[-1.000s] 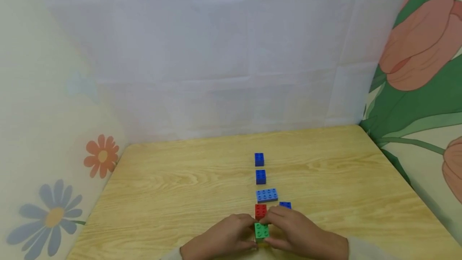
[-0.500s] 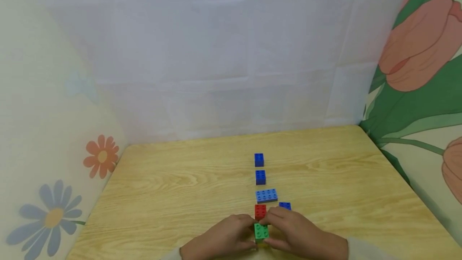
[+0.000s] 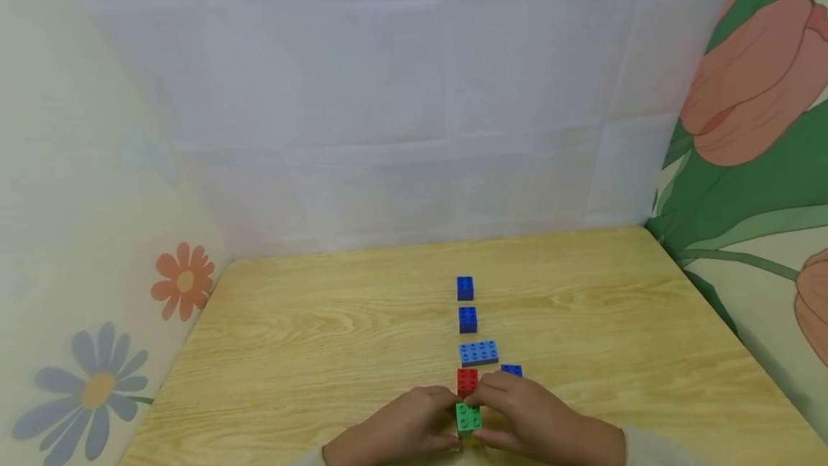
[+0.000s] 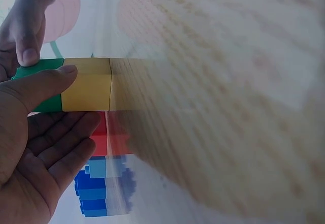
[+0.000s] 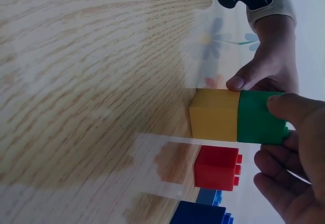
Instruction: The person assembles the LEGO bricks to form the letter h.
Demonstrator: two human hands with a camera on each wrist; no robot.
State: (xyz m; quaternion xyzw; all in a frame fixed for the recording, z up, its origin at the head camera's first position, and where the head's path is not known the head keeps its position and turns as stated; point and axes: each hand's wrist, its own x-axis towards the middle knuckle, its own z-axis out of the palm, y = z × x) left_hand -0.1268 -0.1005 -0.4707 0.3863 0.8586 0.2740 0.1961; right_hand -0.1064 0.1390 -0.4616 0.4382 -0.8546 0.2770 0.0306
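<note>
A green toy building brick (image 3: 468, 421) sits on top of a yellow brick (image 5: 214, 115), flush with it, near the table's front. My right hand (image 3: 540, 419) pinches the green one between thumb and fingers. From the other side my left hand (image 3: 404, 426) holds the yellow one, its thumb (image 4: 63, 74) lying across the joint. In the head view the yellow brick is mostly hidden under the green. Just behind the pair stands a red brick (image 3: 467, 381), apart from them.
Beyond the red brick lie a flat light blue brick (image 3: 479, 353) and two dark blue bricks, one nearer (image 3: 468, 320) and one farther (image 3: 465, 288). Another blue brick (image 3: 511, 371) shows partly behind my right hand. A white sheet (image 3: 388, 92) hangs behind the wooden table (image 3: 310, 329).
</note>
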